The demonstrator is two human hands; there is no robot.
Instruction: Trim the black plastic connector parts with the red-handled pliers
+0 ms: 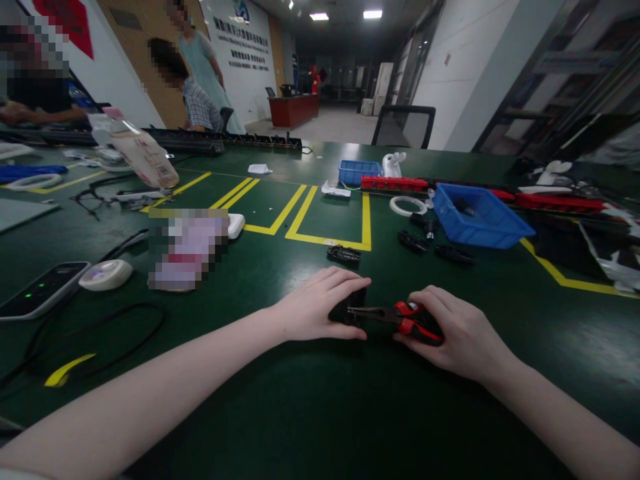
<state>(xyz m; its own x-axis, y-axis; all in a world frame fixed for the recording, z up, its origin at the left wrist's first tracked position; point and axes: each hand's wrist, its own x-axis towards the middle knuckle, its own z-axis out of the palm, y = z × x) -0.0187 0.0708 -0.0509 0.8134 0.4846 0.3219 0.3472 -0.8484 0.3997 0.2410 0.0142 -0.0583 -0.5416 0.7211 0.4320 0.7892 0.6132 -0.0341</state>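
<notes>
My right hand [455, 333] grips the red and black handles of a pair of needle-nose pliers [403, 317]. The jaws point left, and their tips reach a small black part [347, 307]. My left hand [327, 303] is closed around that part, thumb below and fingers above; much of the part is hidden, so I cannot make out its kind. Whether the jaws pinch it or only touch it, I cannot tell. Just beyond my left hand lies a black plastic piece [344, 254] on the green table [300, 413].
Farther right sit a blue bin [480, 217], more black pieces [454, 254] and a white ring [409, 206]. A smaller blue basket [359, 172] stands at the back. To the left are a blurred phone-like object [190, 257], a tape roll [106, 275] and black cables [145, 333]. People [197, 100] are beyond the table.
</notes>
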